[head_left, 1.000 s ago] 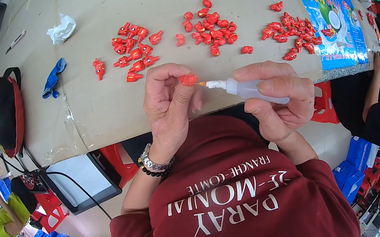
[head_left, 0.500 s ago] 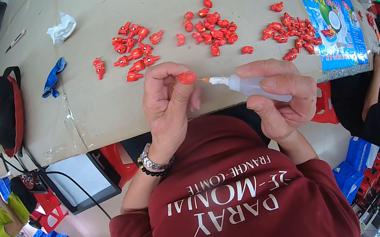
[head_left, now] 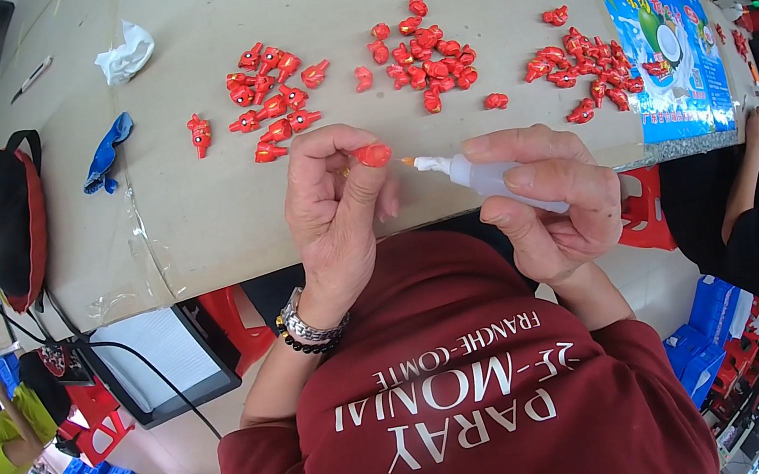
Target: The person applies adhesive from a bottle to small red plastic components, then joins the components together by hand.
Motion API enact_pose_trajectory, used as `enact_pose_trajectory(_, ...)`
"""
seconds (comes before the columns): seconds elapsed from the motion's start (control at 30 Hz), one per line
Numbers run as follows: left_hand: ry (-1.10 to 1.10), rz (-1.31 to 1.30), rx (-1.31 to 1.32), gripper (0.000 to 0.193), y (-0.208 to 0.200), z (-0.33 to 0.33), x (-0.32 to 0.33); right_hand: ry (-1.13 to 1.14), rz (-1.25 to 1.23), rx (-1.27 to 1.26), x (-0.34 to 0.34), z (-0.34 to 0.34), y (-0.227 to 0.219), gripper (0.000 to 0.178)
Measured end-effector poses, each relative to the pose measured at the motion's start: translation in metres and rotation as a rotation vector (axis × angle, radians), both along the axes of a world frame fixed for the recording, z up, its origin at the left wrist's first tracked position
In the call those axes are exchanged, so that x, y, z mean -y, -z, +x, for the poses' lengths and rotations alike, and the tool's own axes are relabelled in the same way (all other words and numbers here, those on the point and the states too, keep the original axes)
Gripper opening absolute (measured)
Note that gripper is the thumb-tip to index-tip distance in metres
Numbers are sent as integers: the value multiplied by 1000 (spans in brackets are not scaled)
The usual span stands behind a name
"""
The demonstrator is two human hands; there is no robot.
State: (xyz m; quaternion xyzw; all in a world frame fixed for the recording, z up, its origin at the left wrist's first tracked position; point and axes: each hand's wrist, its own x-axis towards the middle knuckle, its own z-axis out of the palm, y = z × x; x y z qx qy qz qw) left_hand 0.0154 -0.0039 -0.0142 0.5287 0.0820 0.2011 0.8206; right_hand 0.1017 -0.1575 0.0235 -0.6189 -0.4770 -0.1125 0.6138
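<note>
Between the thumb and fingers of my left hand (head_left: pixel 332 200) is a small red plastic figure piece (head_left: pixel 373 156), held just above the table's near edge. My right hand (head_left: pixel 554 191) grips a translucent white squeeze bottle (head_left: pixel 497 182) with a narrow nozzle. Its orange-tipped end points left at the red piece, very close to it; whether they touch is too small to tell. Beyond my hands lie loose groups of similar red pieces: one group (head_left: pixel 272 104) on the left, another (head_left: pixel 435 60) in the middle and a third (head_left: pixel 583 64) on the right.
On the table (head_left: pixel 194 219) lie a crumpled white tissue (head_left: pixel 126 53), a blue crumpled strip (head_left: pixel 108 155), a pen (head_left: pixel 32 79) and a blue printed sheet (head_left: pixel 664 34). A black-and-red bag (head_left: pixel 14 225) hangs at the left edge. Another person's arm (head_left: pixel 745 178) is at the right.
My right hand has shifted slightly left and down with the squeeze bottle, bringing its nozzle a little lower beside the red piece. My left hand stays nearly still.
</note>
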Motion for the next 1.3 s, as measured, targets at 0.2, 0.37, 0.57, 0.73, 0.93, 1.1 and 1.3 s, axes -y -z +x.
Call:
enact_pose_trajectory(0.2, 14, -44, -21, 15, 1, -1, -1, 9, -7, 0, 0, 1, -2, 32)
enact_pose_trajectory(0.37, 29, -83, -22, 15, 1, -2, -2, 30, -45, 47, 1, 4, -5, 32)
enact_pose_trajectory(0.57, 28, -89, -35, 15, -1, -1, 0, 41, -45, 8, -2, 1, -1, 31)
enact_pose_trajectory(0.73, -12, -142, -61, 14, -6, 1, 0, 21, 75, -189, 1, 3, 1, 33)
enact_pose_trajectory(0.93, 6, -195, -71, 16, -7, -8, -8, 1, 207, -709, 7, 26, -4, 38)
enact_pose_trajectory(1.1, 48, -215, -75, 16, -7, -19, -10, 132, -51, -986, -3, 31, -6, 35)
enact_pose_trajectory(1.3, 70, -240, -54, 15, -7, -26, -10, 270, -485, -621, -11, 31, -1, 25)
